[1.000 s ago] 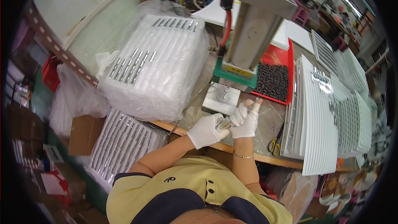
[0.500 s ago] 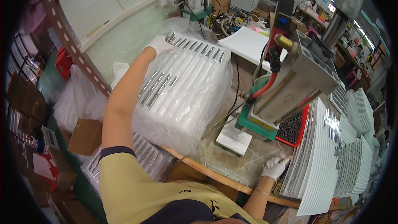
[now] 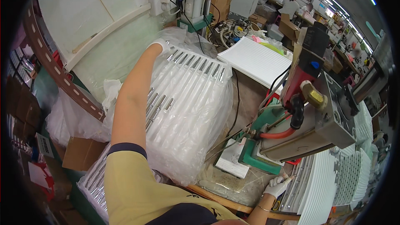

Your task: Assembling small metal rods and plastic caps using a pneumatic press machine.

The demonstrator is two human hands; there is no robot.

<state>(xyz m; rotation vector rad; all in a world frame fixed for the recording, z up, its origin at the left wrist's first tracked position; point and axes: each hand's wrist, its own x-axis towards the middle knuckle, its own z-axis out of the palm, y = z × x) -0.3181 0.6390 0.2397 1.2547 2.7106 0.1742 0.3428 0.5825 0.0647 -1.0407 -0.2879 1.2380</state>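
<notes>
My left hand (image 3: 161,46), in a white glove, reaches to the far left corner of a white ribbed tray (image 3: 192,84) wrapped in clear plastic. Shiny metal tubes (image 3: 201,64) lie in its grooves, along the far edge and at the left. The hand is at the end of the leftmost tubes; its fingers are mostly hidden, so its grip cannot be told. My right hand (image 3: 276,186), gloved with bare-looking fingertips, rests at the table's front right. Its fingers are curled and pinched beside a ribbed tray with slim parts (image 3: 293,183); anything between them is too small to name.
A green-based press (image 3: 260,158) with a thick metal cylinder and red hose stands right of the wrapped tray. Before it lies a white block (image 3: 232,159). Fanned white trays (image 3: 321,183) fill the right side. Another ribbed tray (image 3: 254,60) lies at the back; a cardboard box (image 3: 83,153) stands lower left.
My view has shifted, so the press appears lower and farther right. My left hand stays at the tray's far left corner. My right hand remains beside the trays, its fingers more closely pinched.
</notes>
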